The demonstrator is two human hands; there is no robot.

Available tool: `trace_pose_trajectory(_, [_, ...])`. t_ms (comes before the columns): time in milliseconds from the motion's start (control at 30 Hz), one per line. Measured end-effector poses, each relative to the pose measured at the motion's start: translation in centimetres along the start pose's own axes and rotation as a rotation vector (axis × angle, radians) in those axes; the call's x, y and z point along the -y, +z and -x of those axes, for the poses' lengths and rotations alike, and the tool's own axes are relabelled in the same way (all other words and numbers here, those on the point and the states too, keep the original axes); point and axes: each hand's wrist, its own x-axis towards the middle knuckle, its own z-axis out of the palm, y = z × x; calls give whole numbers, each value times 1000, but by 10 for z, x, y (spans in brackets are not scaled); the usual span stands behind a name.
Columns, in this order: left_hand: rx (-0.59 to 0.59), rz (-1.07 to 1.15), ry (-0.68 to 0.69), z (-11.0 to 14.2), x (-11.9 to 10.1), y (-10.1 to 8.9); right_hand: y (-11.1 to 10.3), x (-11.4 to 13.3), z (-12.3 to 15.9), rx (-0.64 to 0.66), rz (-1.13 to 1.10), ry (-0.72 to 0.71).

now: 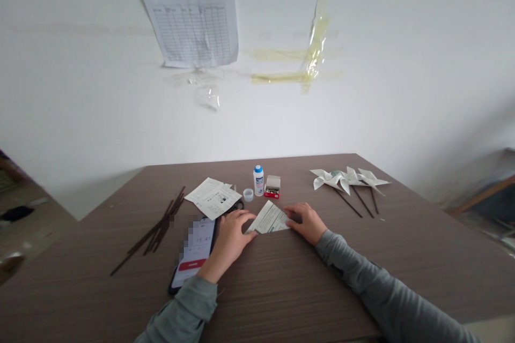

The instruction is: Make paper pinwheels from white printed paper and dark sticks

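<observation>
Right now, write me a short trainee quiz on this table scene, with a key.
1. Which do the left hand and right hand both touch: the folded paper or the phone?
2. True or false: the white bottle stands between the dark sticks and the paper pinwheels.
3. Which is nearer the left hand: the phone or the dark sticks?

Key: 1. the folded paper; 2. true; 3. the phone.

The tabletop (306, 278) is surfaced in matt, wood-grain laminate, and the folded sheet (269, 218) is made of thin, matt paper. The phone (194, 252) is faced with smooth, glossy glass, the bottle (258, 181) is formed from smooth plastic, and the sleeve (362, 273) is made of soft, matt cloth.
</observation>
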Motion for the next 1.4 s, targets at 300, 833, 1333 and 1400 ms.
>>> trace_pose_trajectory(300, [62,46,-40,-2,-5,-3,2,-3,-1,4,25,-17])
trace_pose_trajectory(833, [24,-87,2,-8,6,1,-3,-3,3,63,-52,-31])
trace_pose_trajectory(1333, [30,-62,6,-1,5,-1,-3,0,4,85,35,-106])
trace_pose_trajectory(1400, [36,-83,2,-1,4,-1,-1,-1,4,65,56,-147])
